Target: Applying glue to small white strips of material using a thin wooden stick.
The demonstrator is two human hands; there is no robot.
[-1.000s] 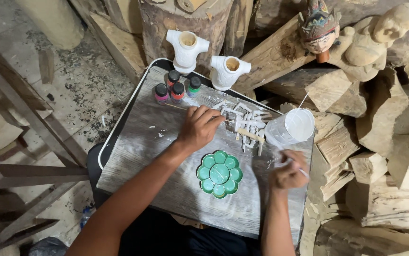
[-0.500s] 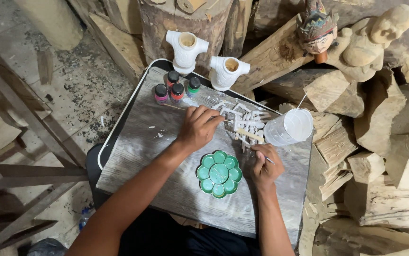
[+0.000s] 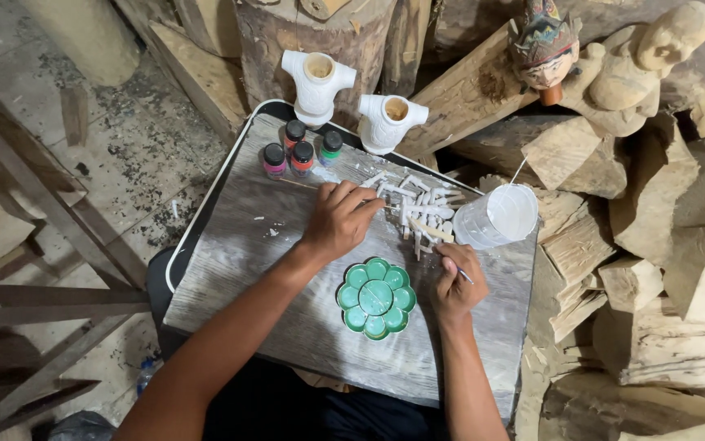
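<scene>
Work board [image 3: 287, 269]: grey, streaked wooden panel with a dark rim, set among stacked wood blocks.

Left hand [image 3: 338, 219]: palm down near the board's middle, fingers bent and drawn together, tips resting at the near end of the white sticks [image 3: 418, 204]. Whether any stick is pinched cannot be told.

White sticks: a loose heap of short, thin, white-painted slats toward the far right part of the board, lying criss-cross, one bare wood-coloured piece among them.

Right hand [image 3: 455, 284]: near the right edge, fingers closed in a pinch around a thin brush [image 3: 460, 273], its tip pointing toward the heap.

Green palette [image 3: 376, 298]: flower-shaped, round centre well ringed by petal wells, between the two hands toward the near edge.

Clear cup [image 3: 499, 216]: at the far right edge, whitish inside, a thin stick leaning in it.

Paint jars [image 3: 299, 149]: four small dark-capped jars grouped at the far left corner.

White torso figures [image 3: 352, 98]: two, just beyond the far edge, hollow necks up.

Carved figures [image 3: 606, 57]: one painted head, one bare wood, on the blocks far right.
</scene>
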